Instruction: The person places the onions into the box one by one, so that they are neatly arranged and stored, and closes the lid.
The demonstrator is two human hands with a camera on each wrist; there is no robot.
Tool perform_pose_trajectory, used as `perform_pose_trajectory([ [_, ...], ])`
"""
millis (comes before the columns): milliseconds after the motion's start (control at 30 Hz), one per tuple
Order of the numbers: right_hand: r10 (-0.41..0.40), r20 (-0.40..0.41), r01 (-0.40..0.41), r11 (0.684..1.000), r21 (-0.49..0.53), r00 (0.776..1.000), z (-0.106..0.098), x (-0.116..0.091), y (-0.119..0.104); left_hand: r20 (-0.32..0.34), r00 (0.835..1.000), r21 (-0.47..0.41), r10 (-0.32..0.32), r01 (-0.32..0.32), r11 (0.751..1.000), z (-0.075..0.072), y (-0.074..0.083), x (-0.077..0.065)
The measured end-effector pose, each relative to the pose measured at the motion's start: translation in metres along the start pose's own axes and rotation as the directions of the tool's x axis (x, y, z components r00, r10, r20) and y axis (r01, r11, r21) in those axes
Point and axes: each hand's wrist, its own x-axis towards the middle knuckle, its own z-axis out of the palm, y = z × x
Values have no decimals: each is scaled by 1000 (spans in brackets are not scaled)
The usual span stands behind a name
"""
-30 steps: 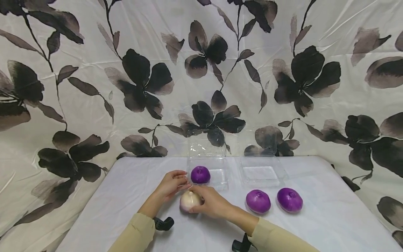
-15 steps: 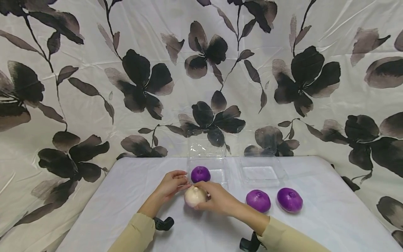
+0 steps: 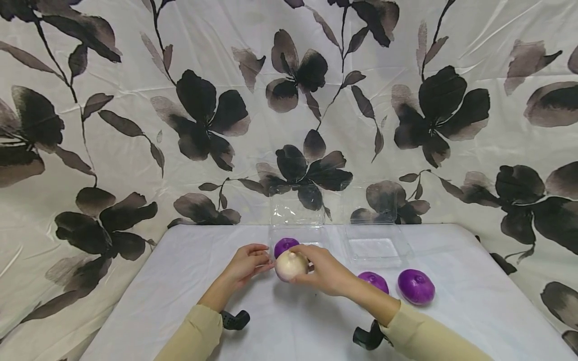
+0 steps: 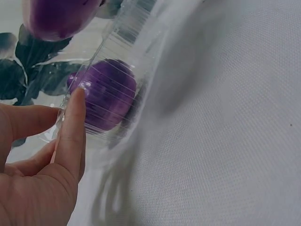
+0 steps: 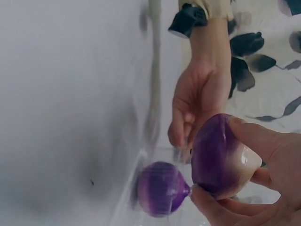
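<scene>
A cream-and-purple onion [image 3: 290, 266] is gripped between the thumb and fingers of my right hand [image 3: 328, 273], raised in front of the left clear plastic container [image 4: 134, 28]. My left hand [image 3: 247, 263] pinches that container's near left rim, thumb on one side and fingers on the other in the left wrist view. Inside the container sits a purple onion [image 4: 112, 94], partly hidden by the held onion in the head view. The right wrist view shows the held onion's purple base [image 5: 209, 146] close above the other onion [image 5: 157, 188].
To the right stands a second clear container [image 3: 375, 250], its lid raised. Two more purple onions, one [image 3: 374, 282] partly behind my right forearm and the other [image 3: 416, 287] farther right, lie on the white tablecloth [image 3: 469, 321]. A floral cloth [image 3: 361, 130] hangs behind the table.
My right hand has lifted the cream-and-purple onion off the tablecloth and carried it right and forward toward the left container. My left hand stays at the rim.
</scene>
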Motion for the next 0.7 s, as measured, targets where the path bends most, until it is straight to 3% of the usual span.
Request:
perform_pose_trajectory([
  [367, 41, -42, -41, 999, 6, 998, -24, 7, 9, 2, 1000, -20, -4, 4, 1000, 1, 1, 1],
  [700, 107, -84, -113, 991, -75, 991, -37, 16, 27, 15, 1000, -25, -7, 8, 1000, 1, 3, 0],
])
